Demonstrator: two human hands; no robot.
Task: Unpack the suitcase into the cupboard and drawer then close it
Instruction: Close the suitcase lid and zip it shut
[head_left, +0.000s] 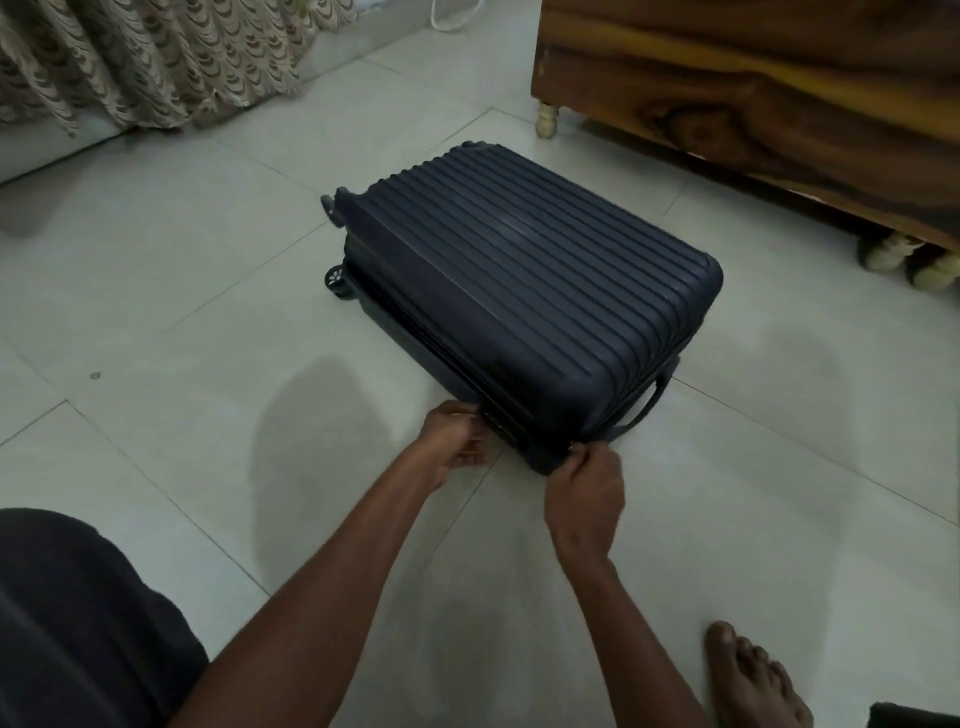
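Your navy ribbed hard-shell suitcase (524, 306) lies flat and closed on the tiled floor (182, 312), beside the wooden bed frame (753, 104). Your 2 hands sit apart at its near corner — your left hand (457, 441) curls against the side by the lock, while your right hand (587, 483) pinches what looks like the zipper pull (571, 448). Your bare foot (753, 680) rests nearby.

No text, label, brand, number or sign can be read anywhere. The ribbed suitcase (524, 291) shell shows no legible logo, and the small lock panel on its near side is too dark and blurred to read.
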